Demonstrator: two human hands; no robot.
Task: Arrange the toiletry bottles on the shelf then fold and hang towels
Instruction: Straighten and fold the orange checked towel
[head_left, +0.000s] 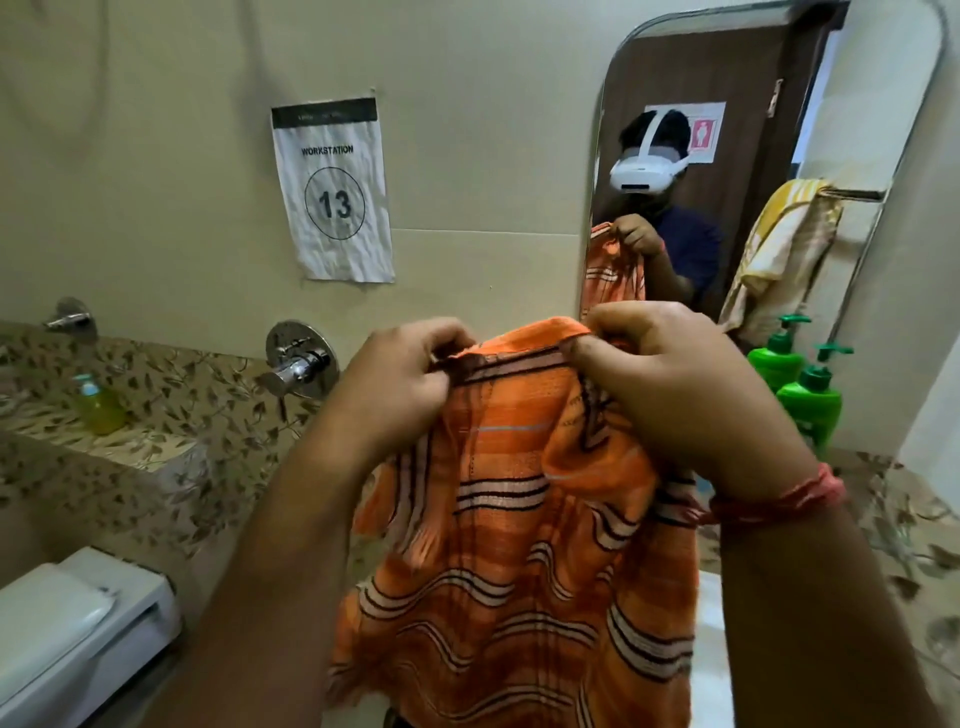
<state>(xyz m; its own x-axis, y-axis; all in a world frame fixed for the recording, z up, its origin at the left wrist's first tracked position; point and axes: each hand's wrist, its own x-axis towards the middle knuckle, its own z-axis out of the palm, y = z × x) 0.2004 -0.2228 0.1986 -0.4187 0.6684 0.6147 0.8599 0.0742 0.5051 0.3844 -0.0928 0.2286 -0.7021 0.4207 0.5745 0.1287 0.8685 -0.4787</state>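
left hand (400, 387) and right hand (670, 395) pinching top edge of orange striped towel (519, 545) — hanging down, green pump bottle (810, 402) near mirror (727, 78)

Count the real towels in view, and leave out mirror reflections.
1. An orange striped towel hangs from both hands, left hand and right hand, pinched along its top edge. The yellow towel on a rail appears only as a reflection in the mirror. Others may be out of frame.

Crumpled paper sign (332, 189) taped on the tiled wall, reading "WORKSTATION" above a circled "13"
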